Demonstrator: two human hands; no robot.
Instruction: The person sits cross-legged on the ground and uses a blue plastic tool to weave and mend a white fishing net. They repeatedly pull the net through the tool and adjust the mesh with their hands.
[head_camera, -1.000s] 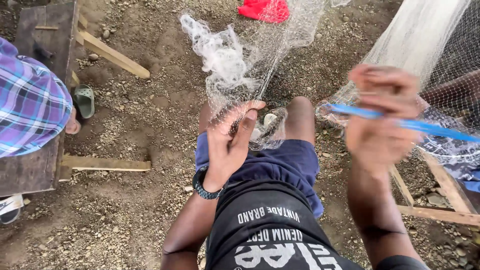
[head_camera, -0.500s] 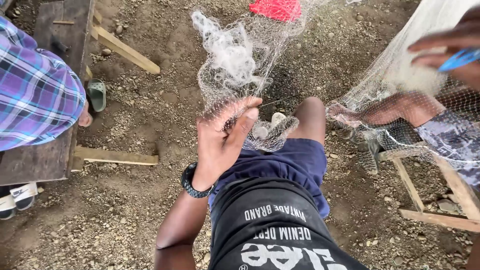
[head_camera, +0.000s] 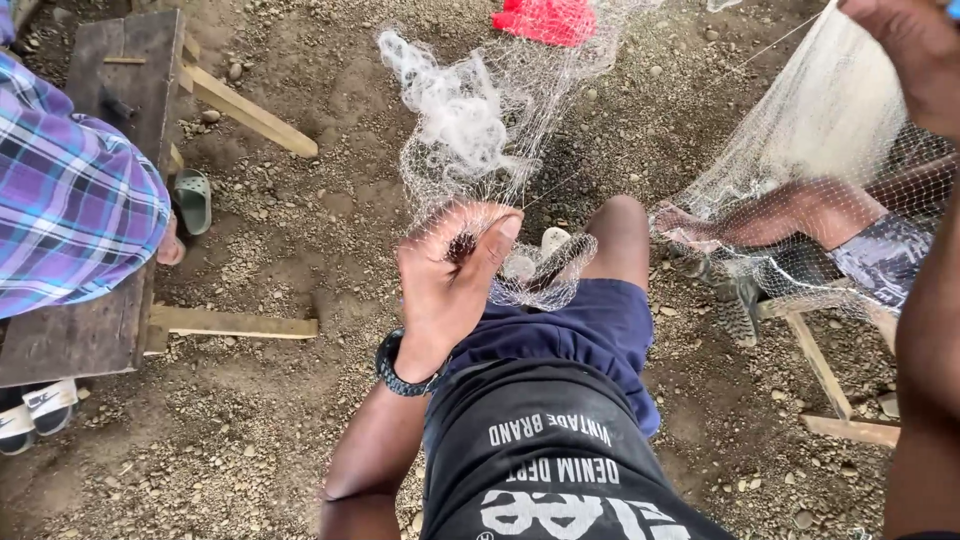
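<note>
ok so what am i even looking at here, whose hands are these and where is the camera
The camera sits on a person's head and looks down, so you see their own body from above: a black printed shirt, blue shorts and a bare knee.

Their left hand, with a dark band on the wrist, is closed on a pale fishing net that rises in a bunched heap in front of them. Their right hand is raised at the top right corner, partly out of view, so what it holds cannot be told.

More net drapes to the right over another person's leg. On the left, someone in a plaid shirt sits on a wooden bench. The ground is gravelly dirt with wooden planks and something red at the top.
</note>
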